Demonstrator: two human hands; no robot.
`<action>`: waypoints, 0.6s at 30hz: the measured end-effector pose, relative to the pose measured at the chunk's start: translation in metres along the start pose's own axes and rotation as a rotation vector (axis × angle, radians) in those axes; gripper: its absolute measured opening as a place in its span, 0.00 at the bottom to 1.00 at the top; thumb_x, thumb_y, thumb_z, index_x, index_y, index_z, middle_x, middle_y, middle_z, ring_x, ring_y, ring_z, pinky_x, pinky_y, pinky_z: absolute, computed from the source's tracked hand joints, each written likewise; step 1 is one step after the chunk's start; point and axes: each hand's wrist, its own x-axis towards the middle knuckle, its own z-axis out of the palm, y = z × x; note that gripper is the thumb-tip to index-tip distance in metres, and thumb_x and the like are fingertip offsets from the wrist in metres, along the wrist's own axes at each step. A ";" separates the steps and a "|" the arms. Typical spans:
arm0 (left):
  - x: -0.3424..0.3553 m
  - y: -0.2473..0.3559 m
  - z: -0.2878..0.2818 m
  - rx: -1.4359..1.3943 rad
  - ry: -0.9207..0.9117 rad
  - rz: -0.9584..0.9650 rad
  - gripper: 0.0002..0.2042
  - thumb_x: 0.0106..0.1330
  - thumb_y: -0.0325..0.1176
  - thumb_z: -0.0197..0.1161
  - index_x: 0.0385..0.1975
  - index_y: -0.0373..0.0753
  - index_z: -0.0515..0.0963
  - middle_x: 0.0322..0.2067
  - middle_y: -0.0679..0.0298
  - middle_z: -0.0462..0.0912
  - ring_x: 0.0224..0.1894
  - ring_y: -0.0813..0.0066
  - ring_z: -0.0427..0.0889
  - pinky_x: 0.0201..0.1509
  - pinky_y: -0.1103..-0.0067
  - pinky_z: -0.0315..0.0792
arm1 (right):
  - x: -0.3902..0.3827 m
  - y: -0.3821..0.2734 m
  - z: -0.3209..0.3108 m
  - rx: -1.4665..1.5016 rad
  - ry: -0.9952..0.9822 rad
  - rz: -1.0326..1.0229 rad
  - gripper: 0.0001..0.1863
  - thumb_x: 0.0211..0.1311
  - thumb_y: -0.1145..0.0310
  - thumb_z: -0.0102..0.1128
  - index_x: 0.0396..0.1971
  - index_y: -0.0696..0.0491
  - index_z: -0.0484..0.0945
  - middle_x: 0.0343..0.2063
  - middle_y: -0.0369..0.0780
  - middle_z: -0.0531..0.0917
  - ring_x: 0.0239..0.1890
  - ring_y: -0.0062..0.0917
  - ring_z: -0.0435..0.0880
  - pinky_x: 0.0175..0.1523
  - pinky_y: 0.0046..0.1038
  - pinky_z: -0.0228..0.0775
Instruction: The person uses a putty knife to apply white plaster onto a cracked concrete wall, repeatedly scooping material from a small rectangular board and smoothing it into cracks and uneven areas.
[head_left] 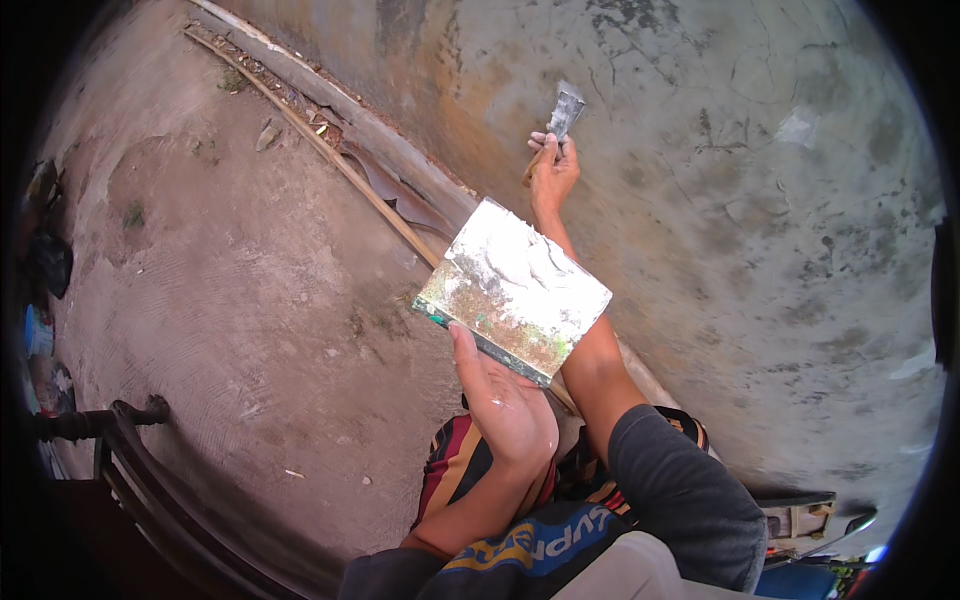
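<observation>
My left hand [506, 405] grips the near edge of a rectangular board [488, 318] from below, its thumb along the edge. White putty [515, 258] lies thick over the board's far part, and the near part is stained brown and green. Farther out, my right hand [553, 178] is closed around a putty knife [566, 112], its blade pointing away from me. The blade is at a grey, cracked plaster wall [720, 230], with a small whitish smear by its tip. Whether the blade touches the wall, I cannot tell.
A long wooden strip [330, 150] runs beside the wall's foot, along a raised ledge [390, 143]. Dusty ground [250, 300] spreads to the left. Dark curved furniture [140, 440] stands at lower left, near a blue-and-white container [38, 330]. Several items sit at lower right.
</observation>
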 end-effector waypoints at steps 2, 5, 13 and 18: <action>0.002 0.001 0.000 0.006 -0.003 -0.001 0.27 0.73 0.50 0.40 0.64 0.37 0.55 0.59 0.60 0.65 0.59 0.71 0.66 0.63 0.73 0.60 | 0.002 0.000 0.005 0.011 0.025 -0.006 0.12 0.69 0.69 0.49 0.42 0.64 0.73 0.32 0.42 0.83 0.33 0.22 0.82 0.42 0.22 0.73; 0.004 -0.003 0.002 0.004 -0.023 -0.030 0.27 0.73 0.50 0.40 0.64 0.37 0.55 0.59 0.61 0.65 0.59 0.71 0.66 0.62 0.73 0.60 | 0.008 0.001 0.004 0.013 0.082 0.042 0.11 0.69 0.69 0.50 0.40 0.63 0.73 0.31 0.42 0.83 0.31 0.23 0.83 0.39 0.22 0.74; 0.009 -0.006 0.002 0.023 0.007 -0.072 0.26 0.74 0.49 0.40 0.64 0.37 0.55 0.60 0.60 0.64 0.60 0.70 0.66 0.62 0.71 0.61 | -0.038 0.025 0.020 0.199 0.131 0.331 0.11 0.70 0.66 0.49 0.35 0.60 0.73 0.25 0.41 0.80 0.26 0.25 0.83 0.31 0.24 0.75; 0.017 0.001 -0.002 0.013 0.032 -0.003 0.26 0.74 0.49 0.39 0.63 0.37 0.56 0.59 0.60 0.66 0.59 0.70 0.67 0.62 0.71 0.61 | -0.058 0.000 0.030 0.115 -0.108 0.182 0.12 0.71 0.66 0.47 0.36 0.61 0.73 0.26 0.41 0.80 0.28 0.25 0.82 0.34 0.25 0.75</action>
